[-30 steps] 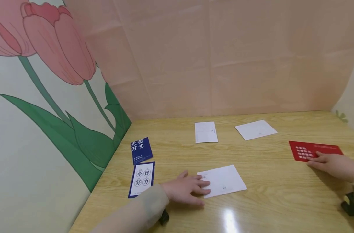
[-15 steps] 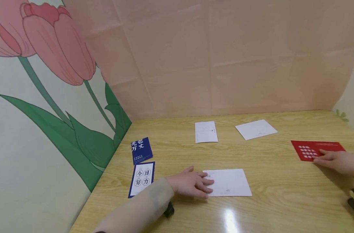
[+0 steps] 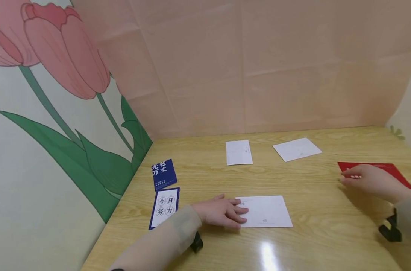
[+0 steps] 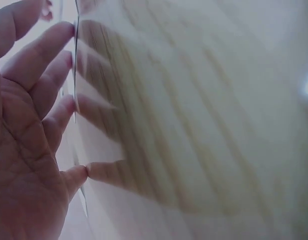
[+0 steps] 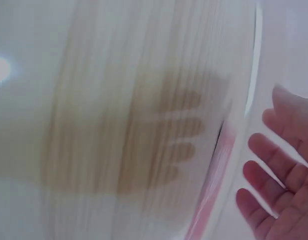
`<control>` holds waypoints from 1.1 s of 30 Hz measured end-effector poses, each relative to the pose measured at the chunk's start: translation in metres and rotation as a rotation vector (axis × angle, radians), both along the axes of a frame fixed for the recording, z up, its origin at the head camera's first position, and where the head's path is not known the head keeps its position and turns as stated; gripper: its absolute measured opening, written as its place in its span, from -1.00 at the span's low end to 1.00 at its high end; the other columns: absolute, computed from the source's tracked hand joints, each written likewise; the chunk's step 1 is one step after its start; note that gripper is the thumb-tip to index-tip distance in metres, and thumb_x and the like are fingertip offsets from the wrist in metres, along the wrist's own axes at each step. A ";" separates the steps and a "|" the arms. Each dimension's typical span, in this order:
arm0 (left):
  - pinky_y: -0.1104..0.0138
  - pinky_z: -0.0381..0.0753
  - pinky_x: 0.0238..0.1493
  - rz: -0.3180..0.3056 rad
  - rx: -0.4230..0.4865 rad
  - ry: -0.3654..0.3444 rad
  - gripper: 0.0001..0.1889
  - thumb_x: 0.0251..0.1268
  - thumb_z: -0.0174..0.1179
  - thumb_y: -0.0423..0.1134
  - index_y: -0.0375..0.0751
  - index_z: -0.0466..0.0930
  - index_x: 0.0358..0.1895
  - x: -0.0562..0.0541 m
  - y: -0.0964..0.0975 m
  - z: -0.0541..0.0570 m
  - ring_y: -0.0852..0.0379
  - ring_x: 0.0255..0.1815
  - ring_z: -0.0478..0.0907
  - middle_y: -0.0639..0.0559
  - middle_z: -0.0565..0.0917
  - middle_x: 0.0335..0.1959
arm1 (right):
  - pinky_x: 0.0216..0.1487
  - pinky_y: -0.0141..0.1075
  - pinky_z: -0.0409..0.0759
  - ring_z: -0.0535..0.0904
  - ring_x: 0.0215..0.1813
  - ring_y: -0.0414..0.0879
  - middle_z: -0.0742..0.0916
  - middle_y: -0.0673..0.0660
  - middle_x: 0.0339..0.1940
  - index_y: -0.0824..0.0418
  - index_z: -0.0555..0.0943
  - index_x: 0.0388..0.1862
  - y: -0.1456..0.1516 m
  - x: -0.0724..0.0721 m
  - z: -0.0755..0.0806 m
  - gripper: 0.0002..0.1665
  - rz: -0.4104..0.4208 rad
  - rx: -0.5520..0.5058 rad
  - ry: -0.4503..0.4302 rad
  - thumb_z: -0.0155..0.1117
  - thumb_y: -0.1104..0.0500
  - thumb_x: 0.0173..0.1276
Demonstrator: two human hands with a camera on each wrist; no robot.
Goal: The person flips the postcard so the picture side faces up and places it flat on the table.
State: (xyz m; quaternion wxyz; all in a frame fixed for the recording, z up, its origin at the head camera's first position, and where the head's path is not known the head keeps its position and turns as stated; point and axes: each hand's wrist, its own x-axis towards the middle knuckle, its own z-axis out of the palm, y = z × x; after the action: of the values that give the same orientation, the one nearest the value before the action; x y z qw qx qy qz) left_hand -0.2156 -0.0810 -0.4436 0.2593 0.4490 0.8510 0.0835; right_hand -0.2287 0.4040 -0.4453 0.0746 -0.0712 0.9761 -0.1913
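My left hand (image 3: 222, 212) rests with spread fingers on the left end of a white card (image 3: 267, 212) lying flat near the front middle. In the left wrist view, its fingertips (image 4: 69, 102) press along the card's thin edge. At the right, my right hand (image 3: 372, 180) hovers over a red card (image 3: 396, 173) with white lettering and hides much of it. The right wrist view shows the right hand's fingers (image 5: 263, 180) loosely bent and apart from the table, holding nothing, with the red card (image 5: 211, 185) lying below them.
Two more white cards, an upright one (image 3: 239, 152) and a slanted one (image 3: 297, 149), lie toward the back. On the left are a blue card (image 3: 164, 174) and a blue-bordered white card (image 3: 164, 207). A pink sheet (image 3: 198, 75) hangs behind the wooden table (image 3: 313, 244).
The white card under my left hand has turned straighter and shifted slightly right with the hand. My right hand has let go of the red card, lifted and moved left.
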 end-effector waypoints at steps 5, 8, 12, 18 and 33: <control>0.00 -0.30 0.47 -0.002 0.008 -0.001 -0.57 0.36 0.01 0.24 0.37 0.45 0.26 0.000 -0.001 0.000 0.38 0.50 -0.13 0.56 0.18 0.38 | -0.09 0.14 0.53 0.56 -0.02 0.26 0.66 0.36 -0.01 0.38 0.58 0.10 -0.057 0.006 0.002 -0.29 0.084 -0.109 -0.030 0.37 -0.15 0.20; 0.00 -0.29 0.47 -0.001 0.013 -0.001 -0.56 0.35 0.03 0.23 0.37 0.45 0.26 0.000 0.000 0.000 0.39 0.49 -0.13 0.56 0.19 0.38 | -0.08 0.08 0.55 0.59 -0.07 0.13 0.69 0.27 -0.06 0.36 0.60 0.06 -0.083 0.008 0.001 -0.35 0.130 -0.138 -0.035 0.43 -0.09 0.16; 0.01 -0.28 0.47 -0.001 0.030 -0.010 -0.56 0.34 0.08 0.19 0.35 0.47 0.26 0.000 0.000 -0.001 0.38 0.49 -0.12 0.55 0.20 0.38 | -0.08 0.06 0.54 0.57 -0.12 0.04 0.69 0.16 -0.12 0.31 0.62 0.03 -0.113 0.013 0.002 -0.36 0.160 -0.148 -0.045 0.48 -0.08 0.09; 0.08 -0.19 0.48 -0.015 0.072 -0.038 -0.58 0.31 0.18 0.10 0.27 0.52 0.23 -0.002 -0.001 -0.001 0.34 0.49 -0.06 0.45 0.23 0.41 | 0.00 0.10 0.49 0.53 -0.06 0.04 0.66 0.09 -0.08 0.24 0.60 0.06 -0.147 0.019 0.002 -0.32 0.176 -0.183 -0.071 0.52 -0.10 0.03; 0.33 0.13 0.35 0.042 0.106 0.051 -0.67 0.17 0.34 0.05 0.24 0.62 0.03 -0.006 0.016 -0.002 0.34 0.27 0.24 0.39 0.45 0.14 | 0.06 0.07 0.44 0.46 -0.07 0.04 0.58 0.12 -0.10 0.26 0.48 0.10 -0.184 0.020 0.001 -0.22 0.165 -0.280 -0.129 0.62 0.07 -0.10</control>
State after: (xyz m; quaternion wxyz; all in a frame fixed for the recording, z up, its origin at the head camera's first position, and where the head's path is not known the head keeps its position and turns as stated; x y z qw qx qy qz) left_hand -0.2215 -0.0653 -0.4458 0.2115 0.4463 0.8609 0.1225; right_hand -0.2083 0.2203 -0.4447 0.1416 -0.1483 0.9240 -0.3228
